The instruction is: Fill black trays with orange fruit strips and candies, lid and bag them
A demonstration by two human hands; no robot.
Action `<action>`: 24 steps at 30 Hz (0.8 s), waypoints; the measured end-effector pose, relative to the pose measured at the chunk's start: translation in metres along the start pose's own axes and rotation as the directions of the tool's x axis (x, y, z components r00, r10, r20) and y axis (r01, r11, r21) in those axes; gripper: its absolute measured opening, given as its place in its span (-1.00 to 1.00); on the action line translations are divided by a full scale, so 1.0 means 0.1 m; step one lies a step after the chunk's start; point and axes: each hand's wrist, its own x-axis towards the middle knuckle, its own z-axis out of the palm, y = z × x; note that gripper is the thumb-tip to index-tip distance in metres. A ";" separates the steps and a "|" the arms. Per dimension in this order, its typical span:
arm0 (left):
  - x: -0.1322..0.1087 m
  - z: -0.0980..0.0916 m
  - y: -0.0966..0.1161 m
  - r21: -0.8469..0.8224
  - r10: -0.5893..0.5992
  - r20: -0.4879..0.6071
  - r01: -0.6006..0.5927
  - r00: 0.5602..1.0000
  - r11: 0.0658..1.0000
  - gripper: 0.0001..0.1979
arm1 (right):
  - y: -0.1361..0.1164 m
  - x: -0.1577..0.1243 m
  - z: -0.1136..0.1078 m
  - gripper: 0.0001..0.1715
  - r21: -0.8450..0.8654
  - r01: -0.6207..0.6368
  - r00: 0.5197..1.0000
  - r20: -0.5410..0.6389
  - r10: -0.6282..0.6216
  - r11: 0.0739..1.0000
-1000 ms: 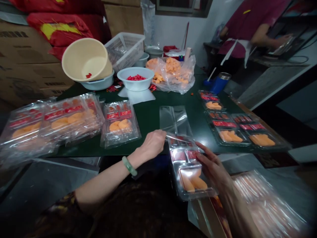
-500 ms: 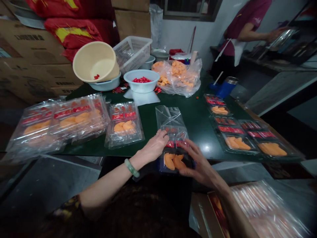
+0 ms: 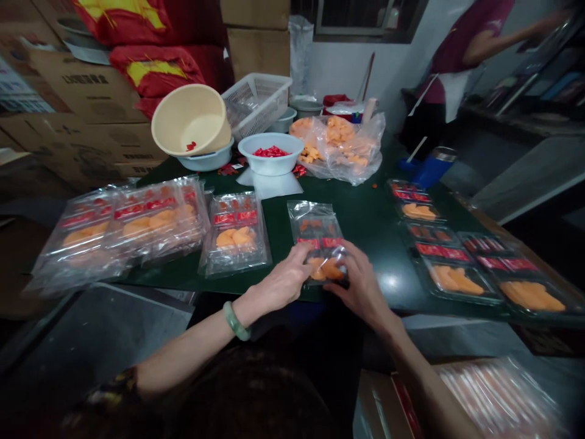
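Note:
A black plastic tray (image 3: 317, 241) with red sachets and orange slices sits inside a clear plastic bag (image 3: 311, 213), at the front edge of the green table (image 3: 375, 235). My left hand (image 3: 286, 274), with a green bangle on its wrist, grips the tray's left side. My right hand (image 3: 359, 283) holds the right side, its fingers partly covering the orange slices. Bagged trays (image 3: 235, 235) lie to the left, and unbagged trays (image 3: 457, 262) lie to the right.
A white bowl of red sachets (image 3: 270, 152) and a plastic bag of orange pieces (image 3: 338, 149) stand behind the trays. A beige bowl (image 3: 189, 119) leans on a basin beside a white basket (image 3: 256, 103). A co-worker (image 3: 457, 55) stands at back right. Cardboard boxes (image 3: 86, 91) rise at left.
The tray has gone further into the clear bag, which now covers it. My hands have moved closer together around it, and the tray now lies further from me on the table.

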 end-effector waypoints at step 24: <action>-0.07 0.01 -0.04 0.252 -0.191 -0.140 0.222 0.972 0.942 -0.86 | -0.18 0.41 0.44 -0.70 -0.443 0.056 0.982 -0.139 -0.130 0.895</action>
